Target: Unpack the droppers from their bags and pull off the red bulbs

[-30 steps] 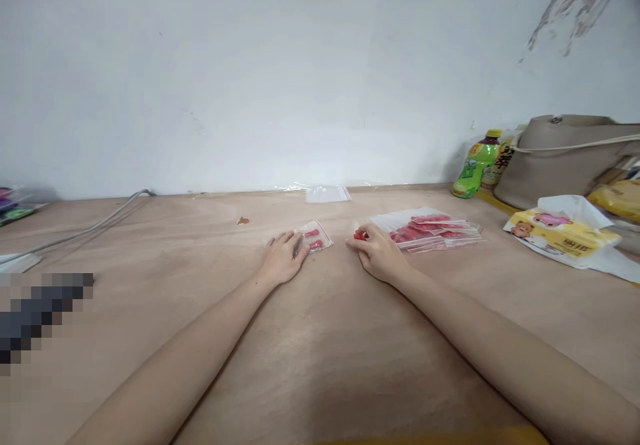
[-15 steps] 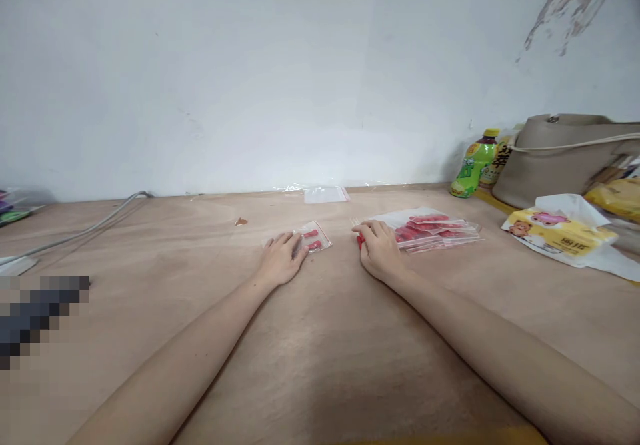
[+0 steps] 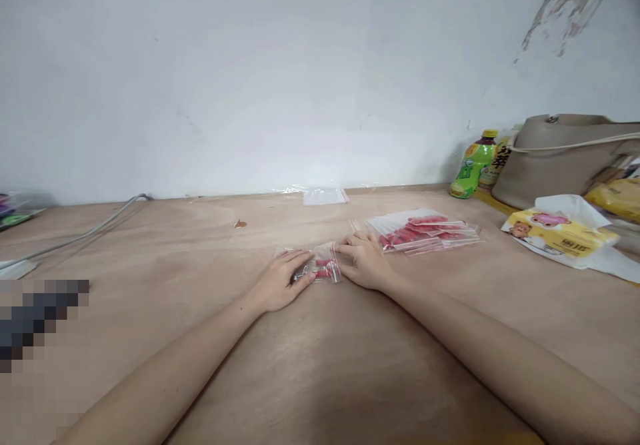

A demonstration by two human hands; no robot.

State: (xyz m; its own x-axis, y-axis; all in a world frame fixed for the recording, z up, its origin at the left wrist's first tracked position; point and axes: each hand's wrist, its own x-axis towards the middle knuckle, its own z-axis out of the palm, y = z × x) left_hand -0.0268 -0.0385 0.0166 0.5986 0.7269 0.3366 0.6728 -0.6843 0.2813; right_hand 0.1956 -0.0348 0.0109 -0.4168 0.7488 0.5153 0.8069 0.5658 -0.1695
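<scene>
A small clear zip-lock bag (image 3: 327,268) with red pieces inside lies on the wooden table between my hands. My left hand (image 3: 285,280) grips the bag's left part, thumb on the near side and fingers over the far side. At the bag's right end, by the red zip strip, my right hand (image 3: 364,260) has its bent fingers closed on the edge; its fingertips are partly hidden. Just beyond my right hand is a pile of similar bags (image 3: 430,232) with red pieces in them.
Flat bags (image 3: 325,196) lie by the wall. To the right are a green drink bottle (image 3: 473,165), a grey-beige handbag (image 3: 555,158) and a yellow tissue pack (image 3: 560,228). A grey cable (image 3: 100,222) runs along the left. A brown scrap (image 3: 241,224) lies beyond my left hand.
My left hand has drawn the bag nearer and slightly right. My right hand has come left and nearer, from beside the pile to the bag's zip end.
</scene>
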